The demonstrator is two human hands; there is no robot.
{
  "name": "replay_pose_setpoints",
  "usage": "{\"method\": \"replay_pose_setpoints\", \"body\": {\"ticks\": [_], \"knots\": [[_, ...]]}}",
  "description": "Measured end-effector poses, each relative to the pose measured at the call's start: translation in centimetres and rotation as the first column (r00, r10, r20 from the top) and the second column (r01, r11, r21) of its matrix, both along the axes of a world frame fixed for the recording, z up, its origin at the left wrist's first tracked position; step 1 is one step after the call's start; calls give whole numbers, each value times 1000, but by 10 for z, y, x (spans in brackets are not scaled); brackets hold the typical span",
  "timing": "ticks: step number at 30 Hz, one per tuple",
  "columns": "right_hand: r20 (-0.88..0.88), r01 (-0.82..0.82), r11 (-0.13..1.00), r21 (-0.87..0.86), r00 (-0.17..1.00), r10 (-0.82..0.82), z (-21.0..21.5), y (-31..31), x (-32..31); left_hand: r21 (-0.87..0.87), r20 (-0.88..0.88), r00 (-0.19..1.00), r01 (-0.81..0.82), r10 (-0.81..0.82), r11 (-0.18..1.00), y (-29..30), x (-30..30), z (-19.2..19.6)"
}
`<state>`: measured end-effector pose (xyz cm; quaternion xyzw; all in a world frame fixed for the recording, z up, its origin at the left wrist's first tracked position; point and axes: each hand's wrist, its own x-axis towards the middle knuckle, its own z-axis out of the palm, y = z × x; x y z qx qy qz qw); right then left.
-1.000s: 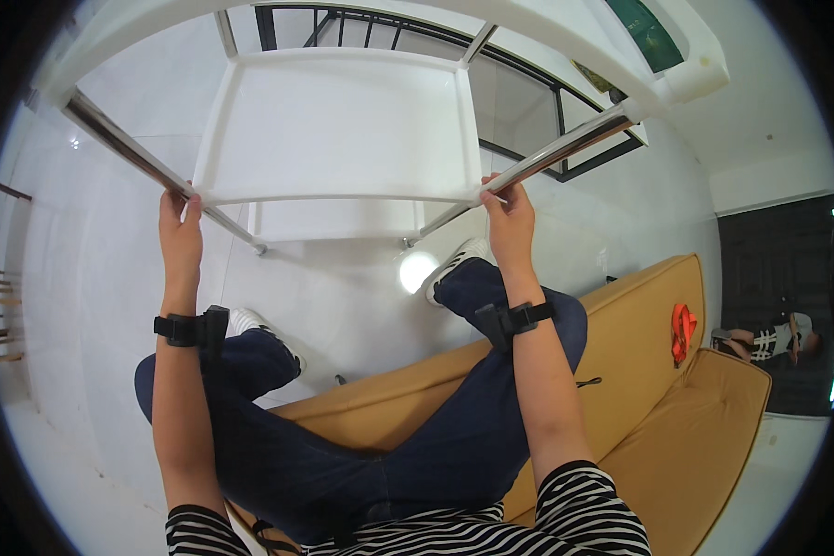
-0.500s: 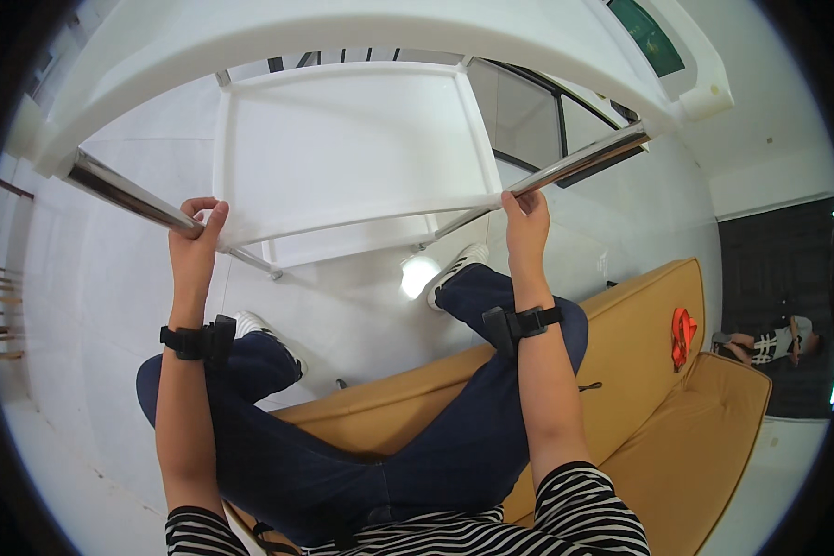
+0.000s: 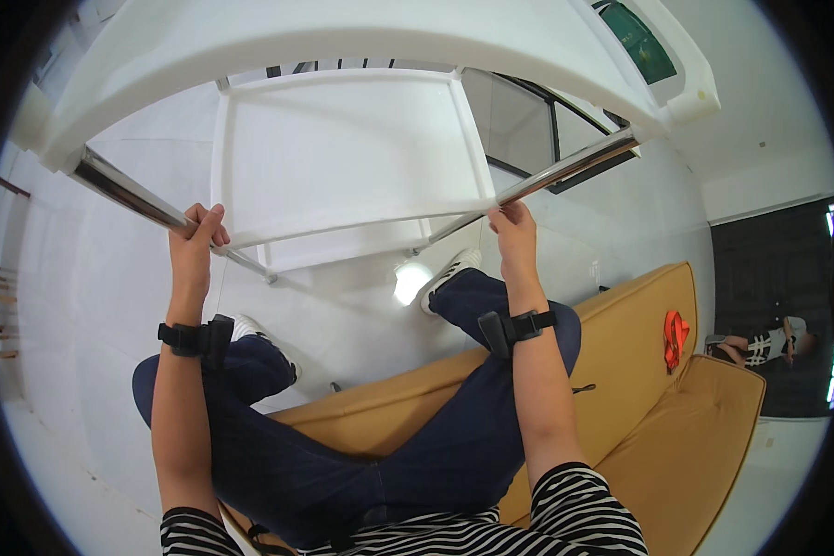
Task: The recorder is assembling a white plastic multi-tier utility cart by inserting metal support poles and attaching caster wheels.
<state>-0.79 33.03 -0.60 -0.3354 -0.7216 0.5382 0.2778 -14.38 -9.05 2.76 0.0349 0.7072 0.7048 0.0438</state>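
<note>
A white utility cart stands in front of me, its upper tray (image 3: 343, 32) close to me and its middle tray (image 3: 361, 148) below. Chrome posts join the trays at the corners. My left hand (image 3: 199, 232) is closed at the near left corner of the middle tray, fingers round the left chrome post (image 3: 134, 190). At the opposite near corner, my right hand (image 3: 514, 232) is closed with its fingertips against the tray corner and the lower end of the right chrome post (image 3: 570, 170). Part of that grip is hidden behind the fingers.
I sit on a mustard-yellow sofa (image 3: 621, 315) with an orange strap (image 3: 675, 340) on it. A lower white tray (image 3: 343, 244) shows beneath the middle one. Behind the cart is a black-framed rack (image 3: 554, 130). Another person (image 3: 769, 343) is at the far right.
My right hand has shifted slightly down and its fingers now curl lower at the post. The left fingers have re-closed around the tray corner. The view has shifted slightly.
</note>
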Motion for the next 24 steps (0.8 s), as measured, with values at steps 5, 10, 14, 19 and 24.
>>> {"method": "replay_pose_setpoints", "body": {"ticks": [5,10,14,19,24], "knots": [[-149,-262,901,-345,963,222,20,-10,3,55,-2,1000,12,-12,998,-3,-1,-4],[-307,-279,859,-430,939,151,23,-23,-16,91,29,999,33,-36,995,7,15,-1],[13,70,885,-460,997,-73,2,-38,-33,65,-5,958,287,-288,956,24,28,12],[-60,-116,572,-812,991,116,15,-116,-37,23,40,803,594,-594,804,45,47,15],[-65,-212,616,-759,965,252,7,-125,-50,-11,66,755,654,-652,757,57,58,29]]}}
